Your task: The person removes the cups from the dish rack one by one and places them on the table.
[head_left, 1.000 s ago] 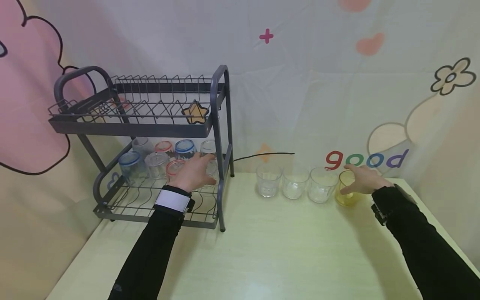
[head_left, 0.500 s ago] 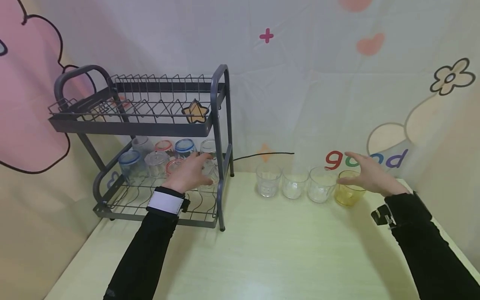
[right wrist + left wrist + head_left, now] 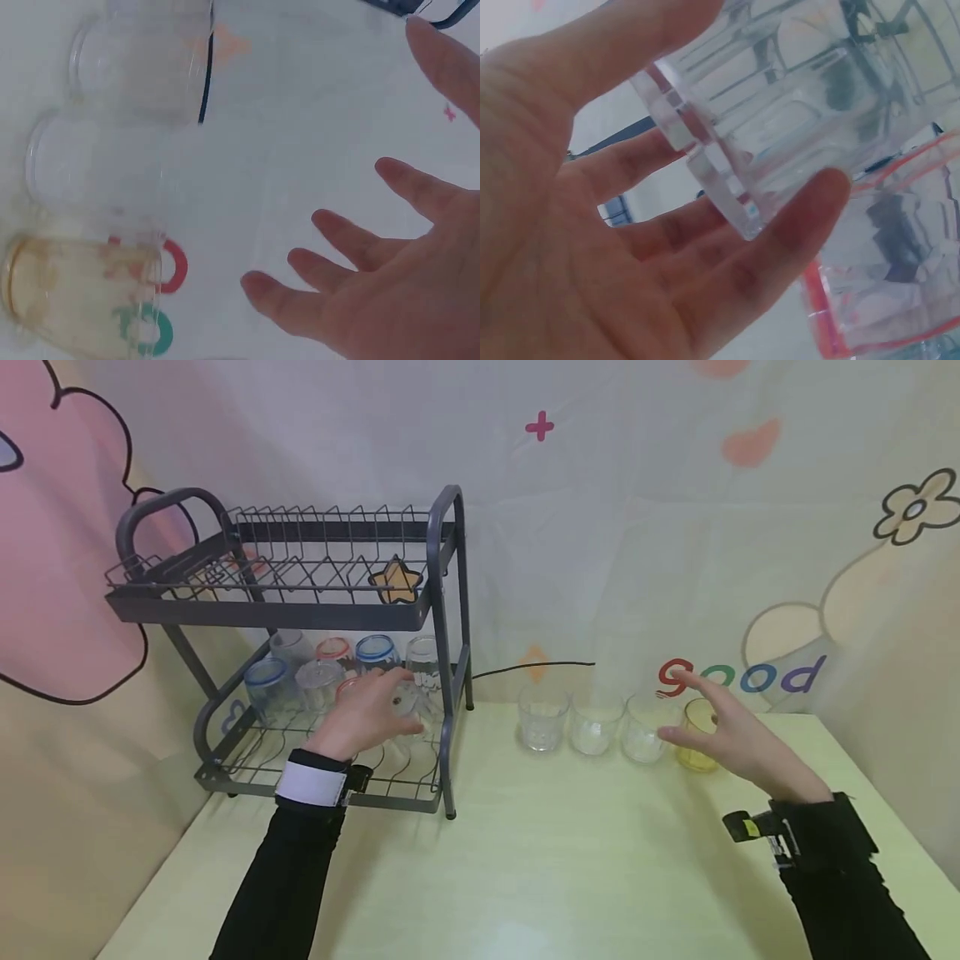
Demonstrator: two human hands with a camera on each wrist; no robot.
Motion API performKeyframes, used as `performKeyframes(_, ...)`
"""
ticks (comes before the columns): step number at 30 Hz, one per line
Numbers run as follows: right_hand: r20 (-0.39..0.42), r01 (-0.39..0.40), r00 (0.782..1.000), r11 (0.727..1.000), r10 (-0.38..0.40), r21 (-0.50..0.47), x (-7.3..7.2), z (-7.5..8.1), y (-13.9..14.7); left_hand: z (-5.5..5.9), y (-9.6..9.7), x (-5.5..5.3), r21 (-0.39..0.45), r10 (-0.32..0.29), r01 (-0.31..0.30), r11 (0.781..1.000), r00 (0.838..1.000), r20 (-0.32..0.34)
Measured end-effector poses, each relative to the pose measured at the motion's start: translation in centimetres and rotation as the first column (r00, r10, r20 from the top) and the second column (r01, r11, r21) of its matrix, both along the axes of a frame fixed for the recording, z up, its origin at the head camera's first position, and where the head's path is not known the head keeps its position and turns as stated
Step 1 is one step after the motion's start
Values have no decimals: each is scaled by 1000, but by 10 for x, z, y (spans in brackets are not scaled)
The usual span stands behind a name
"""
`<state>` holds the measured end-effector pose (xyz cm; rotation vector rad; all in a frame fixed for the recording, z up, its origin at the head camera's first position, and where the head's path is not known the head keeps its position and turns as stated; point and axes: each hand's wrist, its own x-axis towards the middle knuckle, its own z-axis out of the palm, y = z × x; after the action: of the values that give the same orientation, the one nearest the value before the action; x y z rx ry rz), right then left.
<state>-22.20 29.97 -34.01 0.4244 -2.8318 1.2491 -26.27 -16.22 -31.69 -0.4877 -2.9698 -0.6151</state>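
Observation:
On the lower tier of the rack, my left hand (image 3: 363,714) holds a clear glass (image 3: 802,97), thumb on one side and fingers round the other. Its thick base faces my palm in the left wrist view, and the glass looks tilted. A red-edged glass (image 3: 900,262) is close beside it. At the right, my right hand (image 3: 738,747) is spread with nothing in it, in front of a yellow glass (image 3: 699,756) that it partly hides. In the right wrist view the yellow glass (image 3: 82,292) stands apart from my fingertips.
The dark two-tier dish rack (image 3: 270,614) stands at the left, with blue-edged (image 3: 270,689), red-edged and clear glasses upside down on its lower tier. Three clear glasses (image 3: 543,727) line up beside the yellow one on the pale table (image 3: 570,860). A printed cloth (image 3: 585,568) hangs behind.
My right hand has let go of the yellow glass and drawn back from it, fingers spread. My left hand has shifted slightly left and toward me, and its clear glass has tipped with it.

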Motion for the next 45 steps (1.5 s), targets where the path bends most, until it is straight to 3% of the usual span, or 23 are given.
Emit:
performKeyframes(4, -70, -35, 997, 994, 28, -106, 7, -11, -14, 5, -4, 10, 54, -14, 14, 998, 1000, -7)
performKeyframes(10, -149, -52, 989, 982, 24, -183, 14, -28, -33, 6, -24, 28, 205, -41, 29, 978, 998, 57)
performKeyframes(15, -180, -102, 982, 968, 61, -228, 18, -32, -49, 6, -41, 39, 273, -46, 26, 962, 997, 66)
performKeyframes(21, -207, -188, 969, 950, 137, -248, 22, -34, -75, 4, -47, 45, 339, -88, 57, 939, 993, 78)
performKeyframes(24, -223, -231, 959, 938, 175, -257, 24, -35, -88, -1, -46, 46, 417, -136, 79, 906, 985, 108)
performKeyframes(28, -238, -277, 947, 924, 216, -262, 23, -39, -102, -9, -43, 48, 527, -200, 98, 844, 970, 140)
performKeyframes(33, -230, -330, 935, 901, 271, -281, 26, -41, -120, -18, -39, 49, 606, -269, 116, 787, 948, 169)
performKeyframes(40, -200, -413, 910, 845, 364, -340, 29, -38, -141, -23, -17, 46, 710, -365, 148, 688, 917, 162)
performKeyframes(45, -147, -428, 903, 805, 404, -411, 30, -39, -151, -23, 1, 47, 756, -441, 184, 628, 885, 151)
